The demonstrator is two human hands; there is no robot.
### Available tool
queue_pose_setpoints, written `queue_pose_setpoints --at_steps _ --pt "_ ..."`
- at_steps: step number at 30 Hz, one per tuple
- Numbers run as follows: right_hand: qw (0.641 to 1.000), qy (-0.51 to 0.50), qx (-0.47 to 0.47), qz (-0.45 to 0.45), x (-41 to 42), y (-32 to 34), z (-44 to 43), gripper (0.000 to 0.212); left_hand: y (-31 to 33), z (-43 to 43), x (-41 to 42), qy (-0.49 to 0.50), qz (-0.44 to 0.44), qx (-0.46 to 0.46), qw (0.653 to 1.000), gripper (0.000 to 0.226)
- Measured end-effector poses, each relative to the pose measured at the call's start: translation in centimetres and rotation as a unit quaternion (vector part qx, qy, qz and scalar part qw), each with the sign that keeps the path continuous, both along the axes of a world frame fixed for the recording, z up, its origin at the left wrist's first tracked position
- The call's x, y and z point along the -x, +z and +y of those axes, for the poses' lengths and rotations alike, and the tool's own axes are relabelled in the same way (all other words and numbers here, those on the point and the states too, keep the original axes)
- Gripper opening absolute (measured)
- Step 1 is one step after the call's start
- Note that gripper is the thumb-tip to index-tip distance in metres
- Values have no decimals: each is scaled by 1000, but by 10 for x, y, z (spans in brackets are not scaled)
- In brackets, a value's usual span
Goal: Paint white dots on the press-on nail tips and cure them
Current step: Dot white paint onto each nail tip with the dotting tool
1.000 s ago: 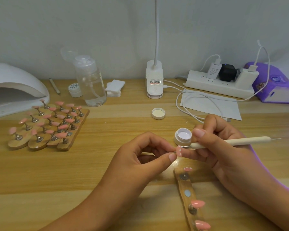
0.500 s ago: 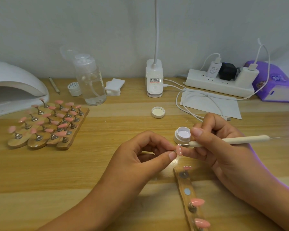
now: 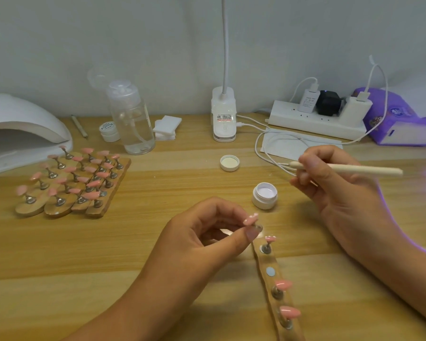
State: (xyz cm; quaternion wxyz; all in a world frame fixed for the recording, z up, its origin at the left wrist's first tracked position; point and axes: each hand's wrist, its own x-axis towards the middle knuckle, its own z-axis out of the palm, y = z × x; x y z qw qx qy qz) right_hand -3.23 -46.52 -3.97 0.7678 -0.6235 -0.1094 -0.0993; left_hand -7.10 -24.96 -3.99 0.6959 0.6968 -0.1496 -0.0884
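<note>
The left hand [image 3: 202, 232] pinches a pink nail tip [image 3: 250, 219] by its metal stand [image 3: 257, 227], with white dots on the tip's end. The right hand [image 3: 337, 190] grips a dotting pen [image 3: 354, 169]. An open white jar [image 3: 265, 195] sits between the hands, and a wooden strip [image 3: 272, 269] lies just beside the left hand.

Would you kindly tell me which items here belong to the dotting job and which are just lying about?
In use: nail tip, dotting pen, paint pot, holder strip, curing lamp.
Lying about: bottle, pads, power strip, purple pack.
</note>
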Motion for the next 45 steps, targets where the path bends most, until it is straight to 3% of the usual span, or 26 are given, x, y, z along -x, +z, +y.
queue_pose_setpoints --at_steps 3,6,9,13,16,21,25,33,37,41,45 --pt "998 -12 54 -18 -5 3 -8 34 -2 -2 5 -12 -55 -61 997 20" --pt "995 -41 81 -29 -9 2 -12 21 -4 -5 7 -28 -119 -141 982 14" --pt "988 -61 131 -56 -10 0 -7 6 -6 -6 5 -33 -129 -190 973 12" --pt "981 -38 168 -86 -7 -2 2 11 -6 -4 2 -41 -131 -195 971 13" --pt "969 -40 226 -93 -5 -3 3 3 -5 1 3 -48 -150 -207 966 9" --pt "946 -63 302 -102 -4 -6 5 8 -1 1 8 -111 -255 -250 928 3" --pt "921 -63 372 -97 -6 -7 7 13 0 2 7 -140 -270 -237 923 11" --pt "903 -67 417 -83 -8 -10 5 15 -8 -2 9 -113 -368 -277 880 15" --pt "910 -69 398 -93 -7 -10 5 12 -10 -3 10 -72 -412 -253 872 10" --pt "943 -91 303 -102 -7 -7 3 7 -8 -4 8 -44 -409 -226 883 8" --pt "969 -99 206 -95 -7 -5 0 7 -11 -5 8 -53 -422 -247 871 8"
